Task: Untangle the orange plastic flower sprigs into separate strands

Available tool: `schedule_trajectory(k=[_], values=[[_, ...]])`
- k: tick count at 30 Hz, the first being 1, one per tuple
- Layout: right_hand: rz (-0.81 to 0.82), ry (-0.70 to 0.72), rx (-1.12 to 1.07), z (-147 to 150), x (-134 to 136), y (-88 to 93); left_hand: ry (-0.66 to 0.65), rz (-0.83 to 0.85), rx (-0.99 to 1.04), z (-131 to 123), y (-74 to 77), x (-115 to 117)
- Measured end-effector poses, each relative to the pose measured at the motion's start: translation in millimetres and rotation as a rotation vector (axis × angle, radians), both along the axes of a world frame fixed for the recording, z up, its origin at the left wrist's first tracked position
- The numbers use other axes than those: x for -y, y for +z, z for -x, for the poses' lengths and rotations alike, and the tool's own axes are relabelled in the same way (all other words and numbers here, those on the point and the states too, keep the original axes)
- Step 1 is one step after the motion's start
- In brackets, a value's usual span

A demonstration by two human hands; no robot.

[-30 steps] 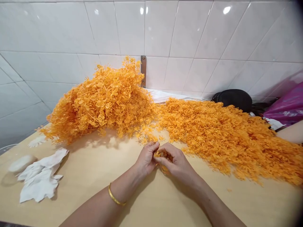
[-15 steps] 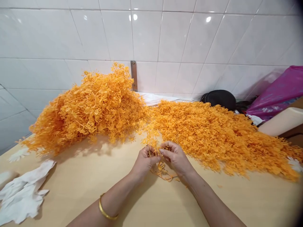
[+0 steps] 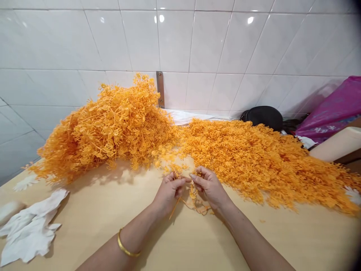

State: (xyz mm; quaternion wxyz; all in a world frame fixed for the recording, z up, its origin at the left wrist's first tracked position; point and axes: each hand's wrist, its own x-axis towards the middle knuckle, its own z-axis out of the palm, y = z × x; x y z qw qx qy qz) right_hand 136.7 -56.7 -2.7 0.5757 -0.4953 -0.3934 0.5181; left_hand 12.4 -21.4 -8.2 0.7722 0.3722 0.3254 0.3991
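Observation:
My left hand (image 3: 169,191) and my right hand (image 3: 210,187) meet over the wooden table (image 3: 93,222), both pinching one thin orange plastic sprig (image 3: 193,198) whose stems hang down onto the tabletop between them. A gold bangle (image 3: 126,247) sits on my left wrist. Just beyond my fingers lie two big heaps of the same orange plastic pieces: a tall pile of sprigs (image 3: 109,126) at the left and a flatter spread (image 3: 259,158) at the right.
White cloth gloves (image 3: 31,227) lie at the table's left edge. A black bag (image 3: 263,116) and a magenta plastic bag (image 3: 334,109) rest against the tiled wall at the right. Another person's forearm (image 3: 337,145) reaches in from the right.
My hands have drawn slightly apart, and the sprig now dangles lower between them with one stem sticking out under my left hand. The view shifted right since a second ago.

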Motion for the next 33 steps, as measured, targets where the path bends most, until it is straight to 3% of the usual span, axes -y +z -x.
schedule_trajectory(k=[5,10,15,17,21,24,27,33], values=[[-0.114,-0.040,0.146,-1.8,-0.6,0.0,-0.161,0.113,0.041,4.2,0.3,-6.5],[-0.174,-0.015,0.332,-0.8,-0.2,-1.6,-0.254,0.075,0.046,5.0,0.0,-6.5],[-0.178,-0.247,0.488,10.3,0.7,-1.6,-0.200,0.127,0.005,0.3,3.0,-7.9],[-0.164,-0.303,0.358,18.3,0.1,-1.9,-0.191,0.140,0.004,-3.8,6.0,-8.4],[-0.089,-0.287,-0.126,16.6,-5.4,0.6,-0.233,0.259,0.099,-7.7,9.0,-7.8],[-0.108,-0.471,-0.338,-11.3,-10.4,8.8,-0.238,0.394,0.177,-2.5,5.3,-7.3],[-0.112,-0.543,-0.365,-37.7,-11.5,17.4,-0.170,0.440,0.242,3.0,0.2,-9.3],[-0.077,-0.319,-0.101,-27.3,-5.2,18.1,-0.079,0.378,0.290,1.3,-2.0,-14.6]])
